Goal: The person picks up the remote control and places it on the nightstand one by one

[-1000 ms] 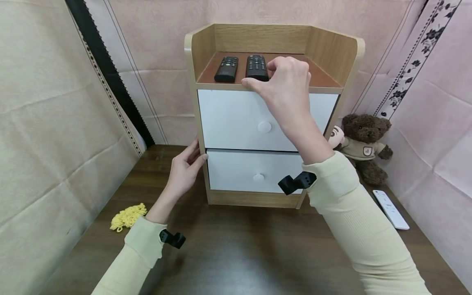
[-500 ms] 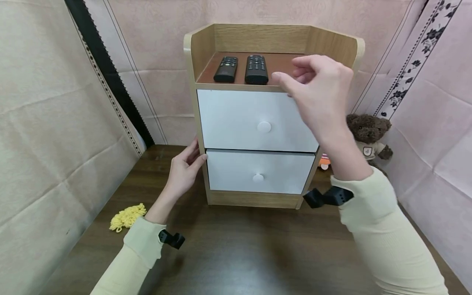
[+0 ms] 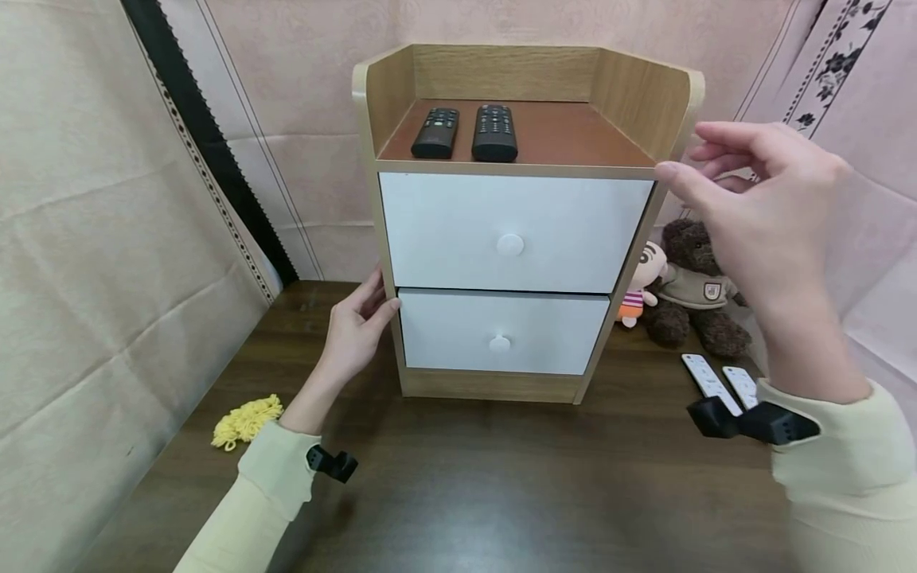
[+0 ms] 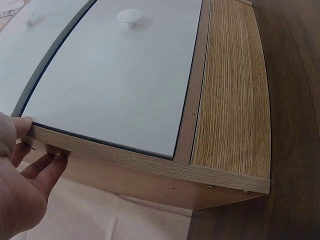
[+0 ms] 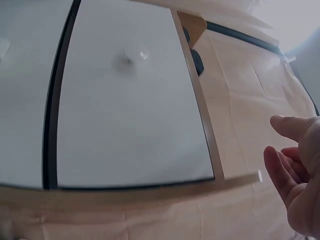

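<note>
A small wooden cabinet with two white drawers stands on the table, both drawers closed. My left hand rests against its left side panel, fingertips on the side and thumb at the front edge, as the left wrist view also shows. Two black remote controls, the left remote and the right remote, lie side by side on the cabinet's brown top shelf. My right hand is raised off the cabinet's upper right side, with nothing between its loosely bent fingers. The right wrist view shows that hand apart from the cabinet.
Right of the cabinet sit a brown teddy bear and a small doll. Two white remotes lie in front of the bear, partly behind my right wrist. A yellow yarn bundle lies at left. Cloth hangs around the table.
My right hand has let go of the right black remote and moved right, away past the cabinet's side. The left hand stays at the cabinet's left side.
</note>
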`<state>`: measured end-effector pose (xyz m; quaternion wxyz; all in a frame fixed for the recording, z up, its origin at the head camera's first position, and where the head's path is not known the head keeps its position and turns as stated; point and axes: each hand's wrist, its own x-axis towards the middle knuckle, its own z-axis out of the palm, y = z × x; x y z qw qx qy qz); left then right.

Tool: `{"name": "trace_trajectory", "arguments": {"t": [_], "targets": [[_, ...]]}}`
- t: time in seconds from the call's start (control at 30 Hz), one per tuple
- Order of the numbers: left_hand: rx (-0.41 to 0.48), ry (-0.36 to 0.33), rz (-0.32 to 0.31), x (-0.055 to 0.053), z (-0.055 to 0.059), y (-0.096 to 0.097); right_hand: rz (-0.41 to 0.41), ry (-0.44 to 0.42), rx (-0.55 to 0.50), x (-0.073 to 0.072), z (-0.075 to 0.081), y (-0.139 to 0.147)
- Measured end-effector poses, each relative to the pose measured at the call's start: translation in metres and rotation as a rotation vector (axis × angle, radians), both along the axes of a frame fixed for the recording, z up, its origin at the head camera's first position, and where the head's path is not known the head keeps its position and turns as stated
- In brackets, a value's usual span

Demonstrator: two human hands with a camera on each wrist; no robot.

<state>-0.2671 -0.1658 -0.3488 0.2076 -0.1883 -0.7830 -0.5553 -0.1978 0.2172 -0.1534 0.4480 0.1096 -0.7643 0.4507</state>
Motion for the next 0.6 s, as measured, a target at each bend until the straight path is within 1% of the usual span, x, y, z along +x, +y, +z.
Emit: {"name": "trace_trajectory", "arguments": {"t": [0.13,0.27,0.33,0.4,0.57,0.6], "targets": [[0.006,0.0,0.007,0.001,-0.001,0.0,-0.061,-0.028,0.001,0.004,-0.008,0.023],[0.01,-0.005,-0.007,0.0,-0.002,0.0,-0.113,-0.102,0.007,0.005,-0.017,0.052],[0.011,-0.007,-0.014,-0.001,-0.002,0.0,-0.134,-0.142,0.022,0.003,-0.022,0.069],[0.013,-0.006,-0.014,-0.001,-0.002,0.0,-0.136,-0.176,0.032,-0.002,-0.029,0.086],[0.017,-0.008,-0.006,-0.001,-0.002,0.0,-0.119,-0.269,-0.009,-0.012,-0.051,0.122],[0.019,-0.01,-0.008,-0.001,-0.002,0.0,-0.136,-0.286,-0.008,-0.013,-0.056,0.128]]}}
